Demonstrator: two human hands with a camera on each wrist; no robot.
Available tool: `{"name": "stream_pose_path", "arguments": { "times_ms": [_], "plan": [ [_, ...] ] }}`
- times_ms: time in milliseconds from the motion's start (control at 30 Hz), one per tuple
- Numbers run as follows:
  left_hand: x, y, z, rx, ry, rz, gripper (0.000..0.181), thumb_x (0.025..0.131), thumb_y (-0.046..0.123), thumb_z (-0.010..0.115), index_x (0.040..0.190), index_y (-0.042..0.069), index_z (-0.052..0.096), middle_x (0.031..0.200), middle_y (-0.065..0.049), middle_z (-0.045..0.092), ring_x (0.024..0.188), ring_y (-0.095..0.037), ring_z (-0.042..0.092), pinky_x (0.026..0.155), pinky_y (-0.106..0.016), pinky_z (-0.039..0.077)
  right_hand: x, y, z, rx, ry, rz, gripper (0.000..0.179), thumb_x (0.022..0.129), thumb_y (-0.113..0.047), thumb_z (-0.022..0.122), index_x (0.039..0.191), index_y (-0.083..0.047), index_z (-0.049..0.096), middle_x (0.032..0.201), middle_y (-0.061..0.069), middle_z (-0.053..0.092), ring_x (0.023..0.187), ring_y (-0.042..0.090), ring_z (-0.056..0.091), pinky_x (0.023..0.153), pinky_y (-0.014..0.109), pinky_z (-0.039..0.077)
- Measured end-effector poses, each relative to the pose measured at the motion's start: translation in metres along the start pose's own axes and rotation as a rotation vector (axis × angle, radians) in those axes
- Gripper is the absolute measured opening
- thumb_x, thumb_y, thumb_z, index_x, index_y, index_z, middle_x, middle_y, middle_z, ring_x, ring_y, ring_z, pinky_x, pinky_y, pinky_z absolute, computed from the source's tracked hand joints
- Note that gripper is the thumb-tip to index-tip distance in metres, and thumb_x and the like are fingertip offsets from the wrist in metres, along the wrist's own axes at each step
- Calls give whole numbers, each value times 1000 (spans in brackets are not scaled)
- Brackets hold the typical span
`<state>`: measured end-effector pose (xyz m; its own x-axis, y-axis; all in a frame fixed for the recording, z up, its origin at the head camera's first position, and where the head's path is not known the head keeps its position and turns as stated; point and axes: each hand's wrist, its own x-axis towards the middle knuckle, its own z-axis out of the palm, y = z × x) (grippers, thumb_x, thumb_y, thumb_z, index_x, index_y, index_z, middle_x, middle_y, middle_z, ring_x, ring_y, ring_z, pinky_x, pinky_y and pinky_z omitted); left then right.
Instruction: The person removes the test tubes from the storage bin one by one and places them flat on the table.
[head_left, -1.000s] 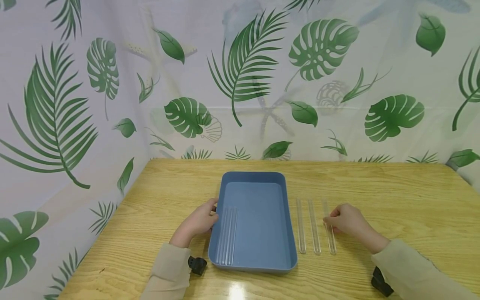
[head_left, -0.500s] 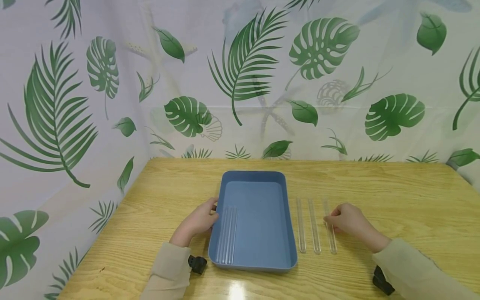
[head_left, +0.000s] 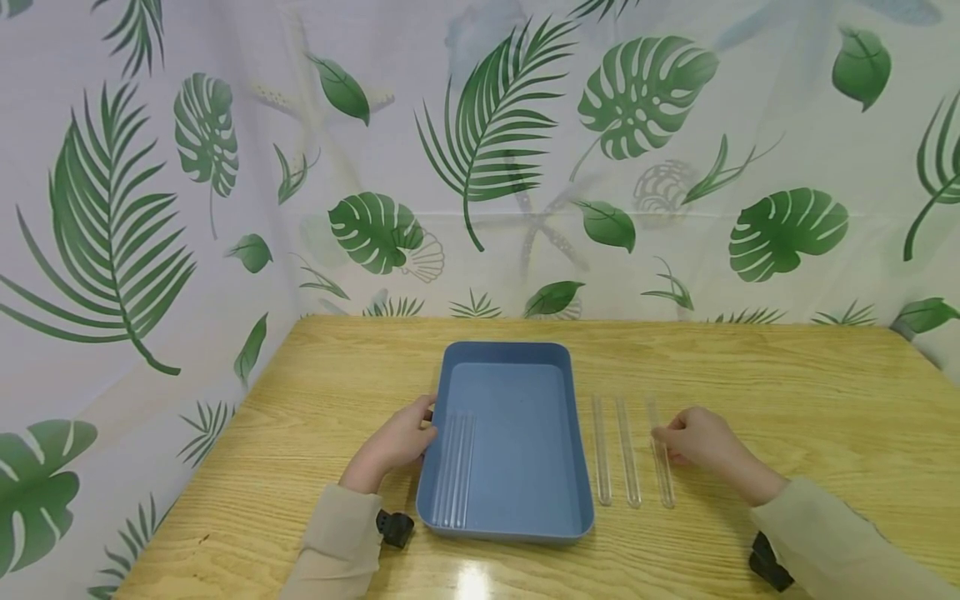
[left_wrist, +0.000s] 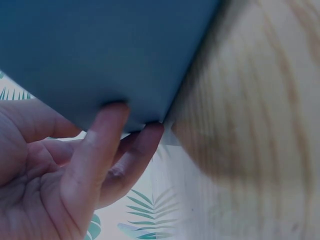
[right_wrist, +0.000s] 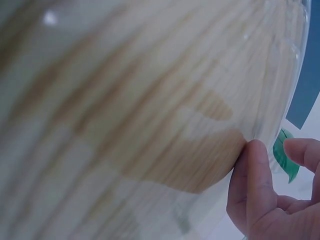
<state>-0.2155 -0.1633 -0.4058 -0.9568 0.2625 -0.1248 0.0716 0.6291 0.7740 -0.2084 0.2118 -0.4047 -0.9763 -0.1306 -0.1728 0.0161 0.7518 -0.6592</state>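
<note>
In the head view my left hand (head_left: 397, 433) is at the left wall of a blue tray (head_left: 517, 450), thumb at the rim. The left wrist view shows its fingers (left_wrist: 112, 130) against the tray's outer wall (left_wrist: 125, 55). Several clear test tubes (head_left: 454, 471) lie side by side in the tray's left part. Right of the tray, three more test tubes (head_left: 602, 467) lie lengthwise on the table. My right hand (head_left: 701, 437) is at the rightmost test tube (head_left: 664, 479), fingertips overlapping its middle. In the right wrist view, its thumb (right_wrist: 300, 149) stands apart from its fingers (right_wrist: 260, 175).
All of this is on a wood-grain table (head_left: 810, 400). A leaf-patterned cloth (head_left: 510, 167) hangs behind it and along the left side. A black wrist device (head_left: 394, 528) sits by the left sleeve, and another black device (head_left: 768, 560) by the right sleeve.
My right hand has shifted slightly to the right, and the rightmost test tube's near end has moved a little that way too. The left hand and the tray stay in place.
</note>
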Motion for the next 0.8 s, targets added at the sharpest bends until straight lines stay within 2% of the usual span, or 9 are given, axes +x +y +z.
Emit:
{"name": "stream_pose_path", "arguments": {
  "times_ms": [267,467,600,700,800],
  "plan": [
    [0,1,0,4,4,-2,46,90,3,40,134,-2,30,116,-23,48,90,-28,55,61,-33,49,-1,0,-2,23,-22,6,27,88,-15,51,79,10,55,72,10,58,62,18,57,57,32,49],
    [0,1,0,5,2,-4,46,90,3,40,134,-2,31,116,-24,48,91,-28,55,61,-33,49,-2,1,-3,42,2,6,27,87,-15,51,82,11,56,72,10,58,62,17,57,57,32,49],
    [-1,2,0,5,2,-6,45,90,3,40,134,-2,31,115,-23,49,90,-27,56,61,-33,49,-2,-2,-6,49,18,2,27,88,-16,50,76,6,56,64,6,55,56,16,50,52,31,43],
    [-1,2,-1,-1,1,-1,45,90,3,40,134,-2,31,115,-23,49,88,-27,56,60,-33,49,-4,-6,-11,60,16,-11,29,89,-18,48,80,9,56,66,7,54,58,17,51,54,32,45],
    [-2,2,-1,-8,0,6,45,90,2,40,134,-3,31,115,-24,49,88,-27,56,60,-33,49,-5,-12,-15,97,13,-19,34,90,-19,48,92,14,53,75,11,57,67,22,58,61,35,50]
  ]
}}
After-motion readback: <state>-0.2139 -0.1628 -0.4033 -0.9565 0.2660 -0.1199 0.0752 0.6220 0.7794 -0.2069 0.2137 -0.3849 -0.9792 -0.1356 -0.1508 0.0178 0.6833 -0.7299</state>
